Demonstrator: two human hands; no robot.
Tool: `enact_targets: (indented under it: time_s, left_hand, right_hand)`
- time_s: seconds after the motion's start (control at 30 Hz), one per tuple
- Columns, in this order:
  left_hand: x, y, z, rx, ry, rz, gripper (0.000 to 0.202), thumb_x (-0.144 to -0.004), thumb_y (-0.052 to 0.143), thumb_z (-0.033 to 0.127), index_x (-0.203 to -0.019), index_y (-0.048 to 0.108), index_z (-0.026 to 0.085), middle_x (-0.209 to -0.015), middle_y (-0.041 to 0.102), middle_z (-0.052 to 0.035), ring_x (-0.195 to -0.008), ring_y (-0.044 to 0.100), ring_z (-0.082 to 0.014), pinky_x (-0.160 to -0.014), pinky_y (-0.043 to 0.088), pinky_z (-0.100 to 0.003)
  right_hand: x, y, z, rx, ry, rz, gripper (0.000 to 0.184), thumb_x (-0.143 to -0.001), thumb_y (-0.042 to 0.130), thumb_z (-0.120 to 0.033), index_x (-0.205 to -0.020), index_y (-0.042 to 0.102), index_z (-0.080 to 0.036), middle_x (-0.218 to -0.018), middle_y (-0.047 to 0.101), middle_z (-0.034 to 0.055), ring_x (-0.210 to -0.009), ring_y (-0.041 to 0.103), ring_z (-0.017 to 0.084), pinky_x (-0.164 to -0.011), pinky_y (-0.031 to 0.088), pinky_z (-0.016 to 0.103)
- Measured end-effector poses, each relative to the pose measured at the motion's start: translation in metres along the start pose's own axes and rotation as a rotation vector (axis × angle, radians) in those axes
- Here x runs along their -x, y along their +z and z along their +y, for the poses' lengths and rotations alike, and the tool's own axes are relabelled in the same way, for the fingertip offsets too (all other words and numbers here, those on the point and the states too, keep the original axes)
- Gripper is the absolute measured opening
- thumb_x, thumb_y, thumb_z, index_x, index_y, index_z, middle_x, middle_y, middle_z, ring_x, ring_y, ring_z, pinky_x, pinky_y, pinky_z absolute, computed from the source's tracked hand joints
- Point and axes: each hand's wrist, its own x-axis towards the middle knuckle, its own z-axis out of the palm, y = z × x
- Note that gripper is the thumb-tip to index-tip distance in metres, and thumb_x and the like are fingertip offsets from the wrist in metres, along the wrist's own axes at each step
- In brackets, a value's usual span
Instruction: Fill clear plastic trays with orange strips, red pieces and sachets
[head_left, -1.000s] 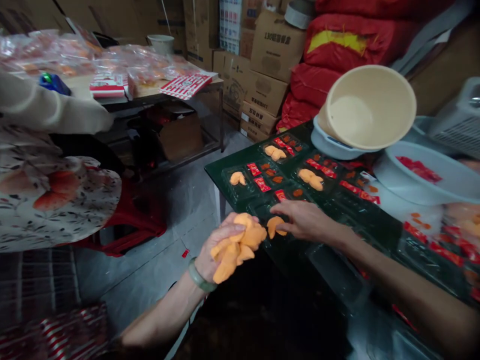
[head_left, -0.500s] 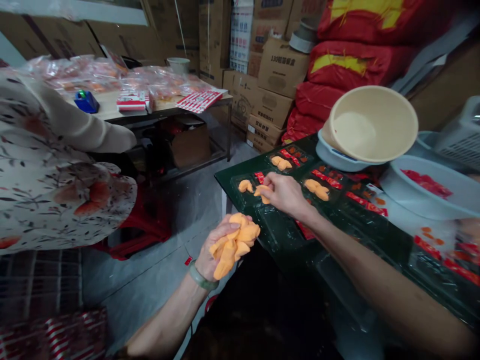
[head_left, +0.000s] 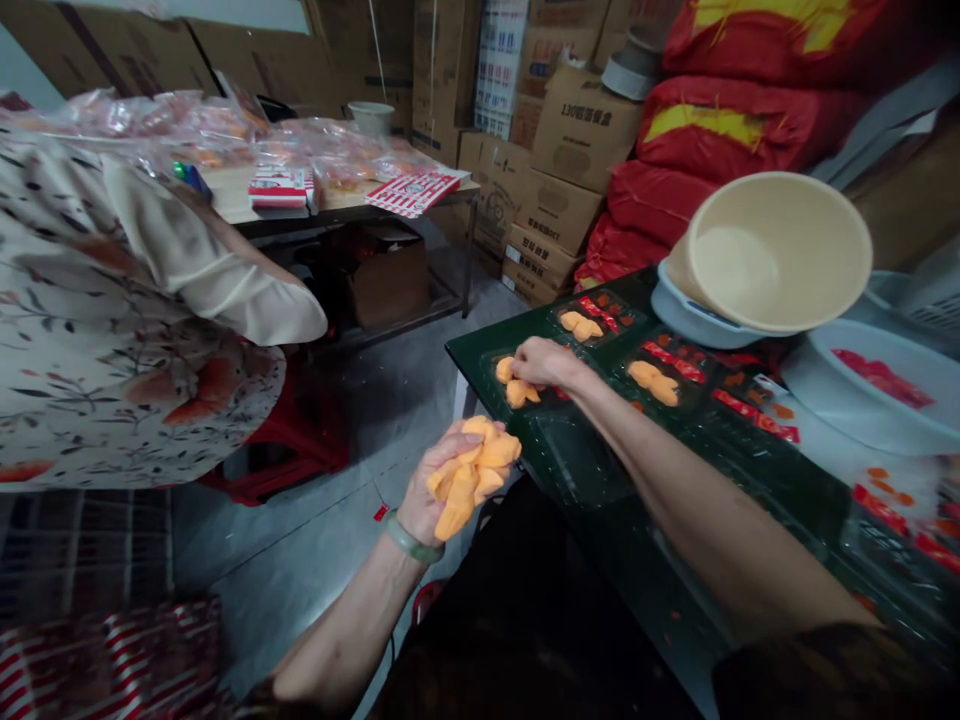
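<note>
My left hand [head_left: 431,492] is closed round a bunch of orange snack pieces [head_left: 471,472], held off the near corner of the dark green table [head_left: 465,352]. My right hand [head_left: 541,363] reaches to the clear plastic tray [head_left: 517,385] at the table's left end, fingers pinched on an orange piece [head_left: 519,392] lying in it beside another piece. Two further trays [head_left: 592,318] hold orange pieces and red sachets.
A cream bowl [head_left: 772,250] leans on a pale basin at the back of the table, a white basin [head_left: 870,385] to its right. A person in a flowered top [head_left: 127,330] stands at left. Cartons and red sacks are stacked behind; another table holds bagged goods.
My right hand carried an orange piece from beside my left hand out to the far-left tray and lowered it in. My left hand kept its bunch.
</note>
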Motion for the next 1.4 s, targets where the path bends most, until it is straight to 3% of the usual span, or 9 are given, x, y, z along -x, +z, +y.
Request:
enact_targets:
  time_s: [0.13, 0.23, 0.43, 0.63, 0.73, 0.93, 1.1, 1.2, 1.4]
  left_hand:
    - [-0.009, 0.005, 0.000, 0.082, -0.002, 0.027, 0.022, -0.071, 0.052, 0.014, -0.093, 0.055, 0.011, -0.084, 0.063, -0.0111, -0.063, 0.062, -0.0175, -0.044, 0.045, -0.021]
    - [-0.016, 0.014, -0.009, 0.085, 0.016, 0.039, 0.019, -0.071, 0.051, 0.012, -0.089, 0.054, 0.011, -0.078, 0.062, -0.0083, -0.057, 0.060, -0.0152, -0.045, 0.047, -0.022]
    - [-0.022, 0.033, -0.041, -0.024, 0.041, -0.058, 0.014, -0.069, 0.055, 0.010, -0.082, 0.054, 0.013, -0.089, 0.063, -0.0075, -0.071, 0.063, -0.0165, -0.059, 0.052, -0.024]
    - [-0.015, 0.025, -0.049, -0.078, -0.155, -0.102, 0.017, -0.071, 0.053, 0.013, -0.087, 0.056, 0.010, -0.082, 0.061, -0.0097, -0.058, 0.059, -0.0153, -0.040, 0.043, -0.020]
    - [-0.007, 0.019, -0.044, -0.062, -0.180, -0.067, 0.022, -0.071, 0.050, 0.014, -0.092, 0.056, 0.008, -0.075, 0.060, -0.0109, -0.057, 0.057, -0.0149, -0.040, 0.040, -0.019]
    - [0.005, 0.013, -0.030, -0.018, -0.142, -0.055, 0.024, -0.072, 0.048, 0.013, -0.094, 0.053, 0.009, -0.076, 0.057, -0.0101, -0.055, 0.054, -0.0128, -0.040, 0.039, -0.018]
    - [0.005, 0.012, -0.023, 0.000, -0.101, -0.072, 0.023, -0.071, 0.049, 0.012, -0.094, 0.051, 0.011, -0.080, 0.055, -0.0094, -0.060, 0.056, -0.0145, -0.040, 0.040, -0.018]
    - [0.003, 0.013, -0.024, 0.001, -0.102, -0.088, 0.023, -0.071, 0.049, 0.012, -0.093, 0.051, 0.010, -0.079, 0.055, -0.0096, -0.060, 0.056, -0.0152, -0.040, 0.039, -0.018]
    - [-0.003, 0.016, -0.028, 0.008, -0.143, -0.085, 0.025, -0.073, 0.047, 0.014, -0.097, 0.052, 0.008, -0.078, 0.057, -0.0114, -0.058, 0.056, -0.0145, -0.042, 0.040, -0.019]
  right_hand:
    - [0.053, -0.006, 0.012, -0.450, -0.207, 0.032, 0.028, -0.082, 0.046, -0.037, -0.092, 0.061, -0.016, -0.070, 0.064, 0.0028, -0.057, 0.056, 0.011, -0.051, 0.040, 0.021]
    - [0.099, 0.002, 0.016, -0.682, -0.279, -0.015, 0.030, -0.076, 0.055, -0.040, -0.094, 0.058, -0.016, -0.059, 0.056, -0.0025, -0.050, 0.049, 0.009, -0.046, 0.037, 0.019]
    - [0.147, 0.023, 0.035, -0.906, -0.111, 0.120, 0.018, -0.065, 0.062, -0.032, -0.072, 0.055, -0.017, -0.054, 0.048, -0.0048, -0.048, 0.041, 0.007, -0.045, 0.034, 0.020]
    - [0.181, 0.010, 0.058, -1.004, -0.031, 0.350, 0.016, -0.064, 0.063, -0.031, -0.068, 0.055, -0.017, -0.059, 0.051, -0.0023, -0.052, 0.046, 0.009, -0.048, 0.038, 0.021]
    - [0.173, 0.012, 0.072, -0.988, -0.059, 0.402, 0.017, -0.064, 0.063, -0.029, -0.074, 0.054, -0.018, -0.065, 0.053, -0.0018, -0.055, 0.048, 0.009, -0.049, 0.040, 0.021]
    - [0.123, 0.039, 0.087, -0.744, -0.119, 0.399, 0.013, -0.068, 0.056, -0.027, -0.076, 0.051, -0.017, -0.058, 0.048, -0.0038, -0.050, 0.043, 0.009, -0.047, 0.035, 0.021]
    - [0.125, 0.034, 0.071, -0.272, 0.088, 0.449, 0.013, -0.073, 0.052, -0.031, -0.070, 0.052, -0.019, -0.059, 0.057, 0.0005, -0.057, 0.054, 0.015, -0.057, 0.039, 0.026]
    - [0.127, 0.031, 0.055, 0.009, 0.217, 0.353, 0.021, -0.078, 0.045, -0.034, -0.074, 0.058, -0.018, -0.070, 0.063, 0.0077, -0.069, 0.061, 0.022, -0.060, 0.040, 0.029]
    - [0.091, 0.052, 0.041, 0.006, 0.357, 0.185, 0.034, -0.083, 0.039, -0.037, -0.085, 0.066, -0.016, -0.092, 0.067, 0.0147, -0.088, 0.062, 0.028, -0.067, 0.043, 0.033]
